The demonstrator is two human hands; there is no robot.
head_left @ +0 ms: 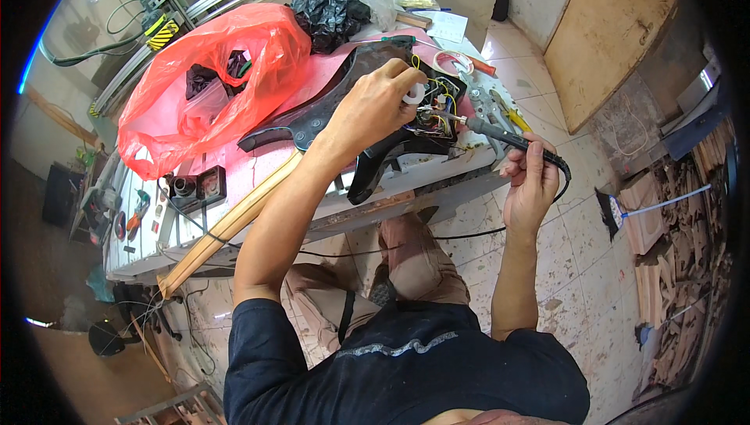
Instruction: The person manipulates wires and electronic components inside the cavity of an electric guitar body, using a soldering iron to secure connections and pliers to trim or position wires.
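Note:
My right hand [525, 179] is closed around the dark handle of a soldering iron [500, 134], whose metal tip points left into the wiring. My left hand [383, 97] comes over the black plastic housing [328, 93] and pinches a small white spool [415, 94], which the fingers partly cover. Between the two hands lies an opened compartment with colored wires and circuit parts [444, 101]. The iron's tip is close to these wires; whether it touches them I cannot make out. A black cord [469, 234] runs from the iron's handle below the table edge.
A red plastic bag [273, 42] and a black one [332, 15] lie on the table. Right of the housing are a tape roll [453, 64], pliers [488, 108] and a screwdriver [483, 66]. A wooden strip [242, 218] juts over the front edge. Wood pieces [664, 284] are stacked at right.

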